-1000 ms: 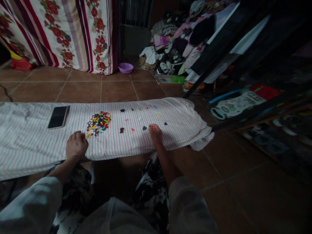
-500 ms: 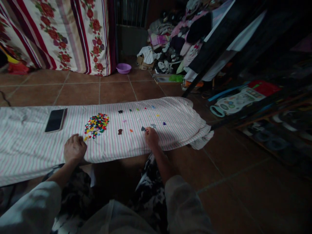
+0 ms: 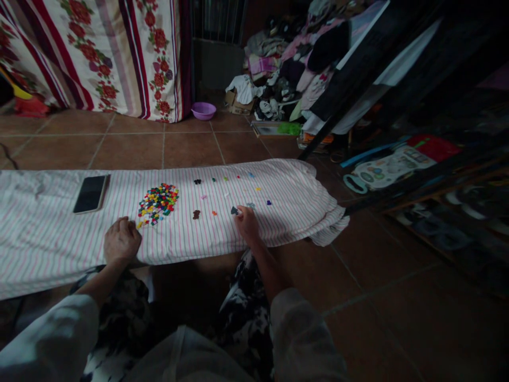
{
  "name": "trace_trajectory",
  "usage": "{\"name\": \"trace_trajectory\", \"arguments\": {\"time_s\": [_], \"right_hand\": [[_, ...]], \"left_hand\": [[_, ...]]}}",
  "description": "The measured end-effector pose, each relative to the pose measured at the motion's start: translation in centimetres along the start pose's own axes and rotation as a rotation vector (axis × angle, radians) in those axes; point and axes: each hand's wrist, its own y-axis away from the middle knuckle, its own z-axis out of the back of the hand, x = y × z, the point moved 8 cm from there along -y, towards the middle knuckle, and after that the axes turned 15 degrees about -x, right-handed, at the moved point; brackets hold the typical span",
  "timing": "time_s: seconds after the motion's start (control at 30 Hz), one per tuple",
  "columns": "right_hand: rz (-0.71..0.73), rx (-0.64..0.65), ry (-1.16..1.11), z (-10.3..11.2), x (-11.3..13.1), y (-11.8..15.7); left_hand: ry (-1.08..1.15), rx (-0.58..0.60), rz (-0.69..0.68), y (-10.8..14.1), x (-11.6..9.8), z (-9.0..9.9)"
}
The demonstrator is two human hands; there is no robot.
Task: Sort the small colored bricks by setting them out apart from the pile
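Note:
A heap of small multicoloured pieces (image 3: 159, 202) lies on the striped cloth (image 3: 178, 239). My left hand (image 3: 122, 240) rests on the cloth just left of the heap's near end, fingers curled; anything under them is hidden. My right hand (image 3: 247, 224) has its fingertips pinched at a small dark grey cluster (image 3: 234, 211); what they hold is too small to name. Small single-colour groups lie around it: brown pieces (image 3: 196, 214), orange pieces (image 3: 214, 213), black pieces (image 3: 198, 182), light grey pieces (image 3: 250, 205), a dark blue group (image 3: 269, 202) and yellow pieces (image 3: 258, 189).
A phone (image 3: 91, 194) lies on the cloth left of the heap. Beyond the cloth, a purple basin (image 3: 203, 111) sits on the tiled floor near piled clothes (image 3: 278, 69). A dark slanted post (image 3: 338, 114) stands to the right, beside a toy panel (image 3: 385, 165).
The view has shifted very slightly. My right hand stays by the dark grey cluster with its fingers slightly moved; my left hand remains in place.

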Motion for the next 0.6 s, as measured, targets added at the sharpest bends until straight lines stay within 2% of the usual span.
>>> {"name": "trace_trajectory", "arguments": {"time_s": [0.27, 0.6], "right_hand": [[0.057, 0.134, 0.103, -1.5, 0.9, -0.7], [0.091, 0.070, 0.077, -1.4, 0.7, -1.2]], "left_hand": [[0.020, -0.017, 0.019, 0.1, 0.1, 0.0], [0.012, -0.034, 0.048, 0.3, 0.6, -0.5]]}}
